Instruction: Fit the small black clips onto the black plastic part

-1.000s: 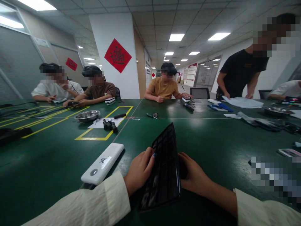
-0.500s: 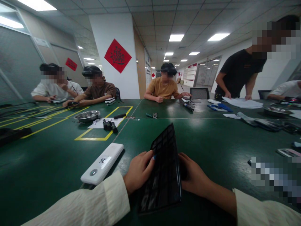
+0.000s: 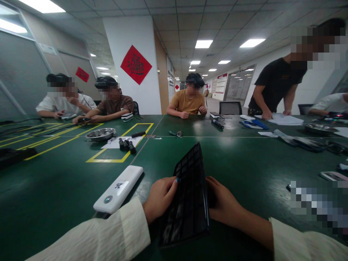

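A black tray with a grid of square compartments [image 3: 187, 203] is tilted up steeply over the green table, near its front edge. My left hand [image 3: 161, 197] grips its left side, the thumb on the gridded face with a small blue thing at the thumb tip. Behind the tray's right side is my right hand [image 3: 227, 204], its fingertips hidden by the tray; what they touch there cannot be made out. A white power bank marked 26 [image 3: 119, 189] lies left of my left hand.
On the green table [image 3: 244, 170], a metal bowl [image 3: 101, 134], black cylinders [image 3: 127, 145] and green-handled pliers [image 3: 174, 133] lie beyond the tray. Blue gloves [image 3: 254, 124] and papers [image 3: 282, 119] are at back right. Several people are around the table.
My left thumb has shifted slightly on the tray. Across the table, the seated person in yellow has drawn a hand back from the device, and the standing person's hand has moved over the papers.
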Demonstrator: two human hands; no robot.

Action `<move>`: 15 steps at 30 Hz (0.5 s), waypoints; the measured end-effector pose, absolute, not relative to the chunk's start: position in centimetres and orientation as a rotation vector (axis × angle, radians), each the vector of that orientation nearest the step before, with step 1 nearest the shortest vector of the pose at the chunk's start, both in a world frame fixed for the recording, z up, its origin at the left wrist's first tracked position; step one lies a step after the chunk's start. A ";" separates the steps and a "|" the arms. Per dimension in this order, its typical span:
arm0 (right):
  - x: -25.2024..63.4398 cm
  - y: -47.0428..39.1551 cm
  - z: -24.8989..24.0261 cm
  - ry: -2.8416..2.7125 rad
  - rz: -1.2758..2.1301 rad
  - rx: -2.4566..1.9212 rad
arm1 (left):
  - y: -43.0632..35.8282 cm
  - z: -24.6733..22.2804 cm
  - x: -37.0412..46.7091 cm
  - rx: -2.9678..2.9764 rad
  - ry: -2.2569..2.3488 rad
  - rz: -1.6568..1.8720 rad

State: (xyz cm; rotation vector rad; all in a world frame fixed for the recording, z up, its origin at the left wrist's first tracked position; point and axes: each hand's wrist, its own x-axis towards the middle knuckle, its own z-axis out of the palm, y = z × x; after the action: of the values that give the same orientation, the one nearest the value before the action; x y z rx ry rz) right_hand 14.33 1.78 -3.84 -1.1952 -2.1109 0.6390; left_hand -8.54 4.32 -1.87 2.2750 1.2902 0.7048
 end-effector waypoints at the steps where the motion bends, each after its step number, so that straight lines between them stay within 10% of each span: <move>1: 14.3 1.8 -3.9 -2.113 0.640 -1.198 | 4.4 -1.9 -8.5 2.268 1.301 0.689; 15: 14.3 1.9 -4.1 -2.111 0.643 -1.187 | 3.7 -1.7 -8.4 2.406 1.380 0.695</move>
State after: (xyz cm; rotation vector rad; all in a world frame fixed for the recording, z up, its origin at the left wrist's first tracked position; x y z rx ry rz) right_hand 14.28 1.91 -4.08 -1.1874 -2.1110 0.6431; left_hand -8.40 3.69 -1.66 2.4056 1.3796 0.6949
